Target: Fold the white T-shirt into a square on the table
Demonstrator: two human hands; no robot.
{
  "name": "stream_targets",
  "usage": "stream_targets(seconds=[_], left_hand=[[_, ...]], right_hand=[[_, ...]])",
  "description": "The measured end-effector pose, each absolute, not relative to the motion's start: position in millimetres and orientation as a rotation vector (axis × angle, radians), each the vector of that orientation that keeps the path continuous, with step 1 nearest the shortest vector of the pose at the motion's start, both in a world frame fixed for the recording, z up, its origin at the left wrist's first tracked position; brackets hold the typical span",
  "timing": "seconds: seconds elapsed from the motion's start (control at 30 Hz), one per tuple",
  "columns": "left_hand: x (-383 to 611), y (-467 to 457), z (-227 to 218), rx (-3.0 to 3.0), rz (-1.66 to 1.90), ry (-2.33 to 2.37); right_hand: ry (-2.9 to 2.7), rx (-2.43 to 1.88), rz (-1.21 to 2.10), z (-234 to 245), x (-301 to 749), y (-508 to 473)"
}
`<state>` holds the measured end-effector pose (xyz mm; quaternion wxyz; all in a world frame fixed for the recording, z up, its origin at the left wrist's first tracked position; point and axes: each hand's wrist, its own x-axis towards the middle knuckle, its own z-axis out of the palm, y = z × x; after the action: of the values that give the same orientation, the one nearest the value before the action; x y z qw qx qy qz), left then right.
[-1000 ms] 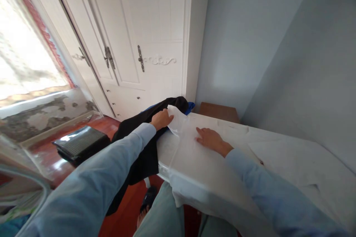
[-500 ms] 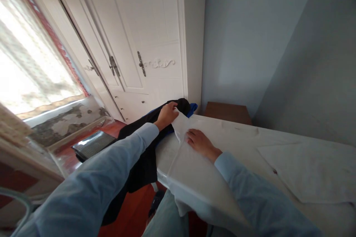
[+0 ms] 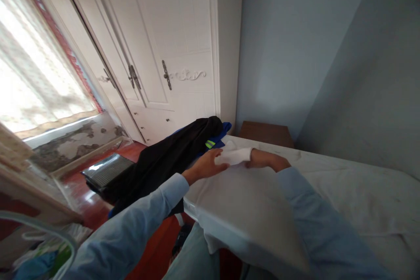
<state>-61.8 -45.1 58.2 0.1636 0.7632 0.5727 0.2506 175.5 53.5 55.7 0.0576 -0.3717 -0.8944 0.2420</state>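
Observation:
A white cloth, perhaps a garment, lies over the white-topped table, and one strip of it is lifted into a fold. At the right end of that fold my right hand is closed on the cloth, with its fingertips hidden behind it. My left hand is at the fold's left end, thumb and forefinger apart, close to the cloth; whether they touch it I cannot tell. Just beyond my left hand, black clothing hangs over the table's left end, with a blue garment bearing a yellow-green stripe beneath it.
The white table runs off to the right, with more white fabric spread on it. A white wardrobe stands behind, beside a brown wooden piece. On the red floor at left is a dark, ribbed case.
My right hand has moved right and grips a raised fold of the white cloth. My left hand has come down off the corner it held. The pointed fabric edge at right has shifted.

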Motion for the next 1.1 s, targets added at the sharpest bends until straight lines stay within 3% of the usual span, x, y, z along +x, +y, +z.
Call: stream_targets(seconds=[0.2,0.3,0.5,0.67,1.1], left_hand=[[-75,-68,25,2.437,0.451,1.708],[-70,-67,20,2.453,0.519,1.775],[-64,-62,17,2.394,0.636,1.858],[-70,-60,9,2.304,0.751,1.905],[-78,-56,-2,2.196,0.928,1.935]], right_hand=[[-2.823,-1.112,1.168,106,208,44],[-2.626,-1.131,1.078,114,212,43],[-2.380,-1.526,0.533,72,188,62],[-2.347,-1.618,0.652,38,177,71],[-2.246,-1.629,0.950,46,213,81]])
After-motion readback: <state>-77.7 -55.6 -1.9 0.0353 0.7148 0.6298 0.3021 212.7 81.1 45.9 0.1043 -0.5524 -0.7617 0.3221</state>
